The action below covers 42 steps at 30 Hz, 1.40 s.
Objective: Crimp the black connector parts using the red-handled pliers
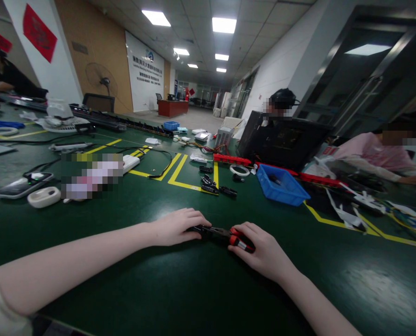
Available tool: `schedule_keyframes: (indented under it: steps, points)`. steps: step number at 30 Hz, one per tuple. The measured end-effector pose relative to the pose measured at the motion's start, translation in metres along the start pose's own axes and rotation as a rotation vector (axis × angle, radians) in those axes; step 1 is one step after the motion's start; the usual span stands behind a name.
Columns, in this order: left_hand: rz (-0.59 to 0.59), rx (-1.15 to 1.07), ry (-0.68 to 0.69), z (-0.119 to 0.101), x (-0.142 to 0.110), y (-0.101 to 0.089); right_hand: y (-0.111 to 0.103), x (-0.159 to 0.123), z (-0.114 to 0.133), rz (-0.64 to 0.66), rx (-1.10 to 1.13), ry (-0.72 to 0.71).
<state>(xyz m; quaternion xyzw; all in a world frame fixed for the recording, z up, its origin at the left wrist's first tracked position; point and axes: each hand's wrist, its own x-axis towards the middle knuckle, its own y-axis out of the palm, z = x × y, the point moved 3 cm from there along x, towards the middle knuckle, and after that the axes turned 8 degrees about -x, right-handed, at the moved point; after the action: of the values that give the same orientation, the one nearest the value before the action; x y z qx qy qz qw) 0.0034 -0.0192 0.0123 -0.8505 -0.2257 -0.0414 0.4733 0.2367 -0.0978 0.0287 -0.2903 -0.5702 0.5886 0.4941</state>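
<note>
Centrally, over the smooth, glossy green tabletop (141,284), the right hand (262,247) grasps pliers (233,240) with red-and-black handles and slim, tapered metal jaws. The left hand (180,227) pinches a small black part (204,232) at the jaw tips; a rectangular blue plastic bin (281,195) stands beyond.

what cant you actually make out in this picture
Head view, hidden: part of the black piece, covered by the left grip.
Head view, hidden: part of the red-handled pliers, covered by the right grip.
Head view, too dark and blurred: what the dark contents of the blue bin are.
Head view, cut off by the picture's edge: the left sleeve.
</note>
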Motion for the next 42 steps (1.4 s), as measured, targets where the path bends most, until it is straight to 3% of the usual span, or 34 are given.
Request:
schedule_keyframes:
  steps: [13,21,30,36,42]
  points:
    - [-0.014,-0.230,0.005,0.007,0.001,-0.003,0.003,0.001,-0.005,0.018,0.050,0.045]
    - [-0.049,-0.137,-0.016,0.004,0.001,-0.003,0.002,0.002,-0.001,-0.032,-0.069,0.036]
    - [-0.059,-0.102,-0.036,0.004,0.001,-0.003,-0.005,-0.001,-0.019,-0.109,-0.216,-0.048]
    - [-0.072,-0.068,-0.063,0.005,0.001,-0.003,-0.006,0.000,-0.018,-0.107,-0.230,-0.010]
    - [-0.079,-0.061,-0.046,0.005,0.001,-0.003,-0.001,0.001,-0.023,-0.023,-0.161,0.116]
